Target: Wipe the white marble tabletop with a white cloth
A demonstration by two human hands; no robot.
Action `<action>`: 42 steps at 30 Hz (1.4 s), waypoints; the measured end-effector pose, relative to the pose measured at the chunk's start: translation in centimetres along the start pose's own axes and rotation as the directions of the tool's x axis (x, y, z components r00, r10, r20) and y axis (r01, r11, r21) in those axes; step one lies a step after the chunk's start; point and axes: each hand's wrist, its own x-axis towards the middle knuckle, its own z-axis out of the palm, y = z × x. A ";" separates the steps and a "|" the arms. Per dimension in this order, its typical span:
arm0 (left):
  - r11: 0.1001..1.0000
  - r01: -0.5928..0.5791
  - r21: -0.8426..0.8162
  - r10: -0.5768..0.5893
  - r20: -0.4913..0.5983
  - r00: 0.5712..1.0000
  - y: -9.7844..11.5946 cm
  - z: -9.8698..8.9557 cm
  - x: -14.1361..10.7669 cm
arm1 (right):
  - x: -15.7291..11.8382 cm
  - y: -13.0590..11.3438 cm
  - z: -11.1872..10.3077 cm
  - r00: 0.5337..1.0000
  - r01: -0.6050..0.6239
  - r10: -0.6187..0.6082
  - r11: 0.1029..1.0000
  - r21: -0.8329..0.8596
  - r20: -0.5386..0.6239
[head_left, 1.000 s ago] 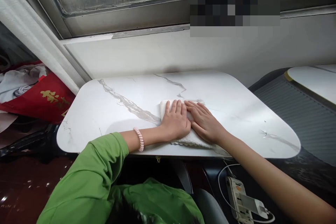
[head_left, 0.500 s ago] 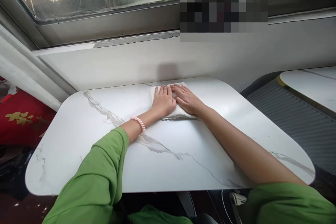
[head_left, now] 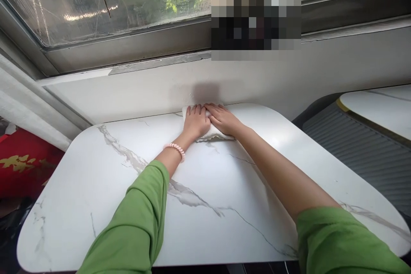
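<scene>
A folded white cloth (head_left: 215,136) lies flat at the far edge of a white marble-patterned table (head_left: 128,205). My left hand (head_left: 196,123) rests on the cloth's left part, palm down with the fingers stretched toward the wall. My right hand (head_left: 224,120) presses on its right part, fingers pointing up and to the left, close beside the left hand. Both hands lie flat and cover much of the cloth. A pink scrunched band (head_left: 175,150) circles my left wrist.
Beyond the table stands a white wall (head_left: 135,98) below a window (head_left: 144,0). A grey ribbed seat (head_left: 346,145) and another white tabletop (head_left: 382,107) are at the right. At the left are a red bag (head_left: 28,162) with gold print and a white curtain (head_left: 28,98).
Both hands have pushed the cloth a little farther away, up to the table's wall-side edge. The view has tilted upward, showing more of the window.
</scene>
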 end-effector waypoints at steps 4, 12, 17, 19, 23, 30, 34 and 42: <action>1.000 -0.019 0.014 0.019 0.040 0.999 0.1 -0.3 -0.5 | -0.7 -0.8 -0.3 0.999 -0.033 0.033 0.999 -0.006 -0.006; 0.999 -0.023 0.024 0.021 0.068 0.997 1.4 -1.0 -3.8 | -3.9 -2.6 -0.9 1.000 0.005 -0.005 0.999 -0.054 -0.015; 1.000 -0.006 0.016 0.005 0.074 0.997 3.5 -1.9 -7.4 | -7.5 -3.8 -1.9 0.998 0.061 -0.059 0.996 -0.073 0.021; 0.999 -0.034 0.012 0.032 0.123 0.992 4.3 -2.5 -8.7 | -9.2 -4.2 -2.3 0.996 0.084 -0.082 0.994 -0.069 0.025; 0.991 -0.137 -0.001 0.133 0.257 0.957 6.1 -3.9 -11.5 | -13.3 -5.3 -3.3 0.993 0.117 -0.117 0.991 -0.058 0.002; 0.974 -0.166 0.156 0.132 0.207 0.969 11.8 -5.4 -17.7 | -20.3 -7.8 -6.0 0.976 0.219 -0.219 0.975 -0.026 -0.014; 0.978 -0.186 0.090 0.164 0.213 0.963 13.3 -5.8 -19.3 | -22.7 -8.5 -6.9 0.988 0.152 -0.152 0.988 -0.027 -0.010; 0.977 -0.199 -0.074 0.209 0.194 0.958 14.0 -5.4 -19.3 | -23.9 -7.4 -7.9 0.995 0.077 -0.080 0.996 0.035 0.068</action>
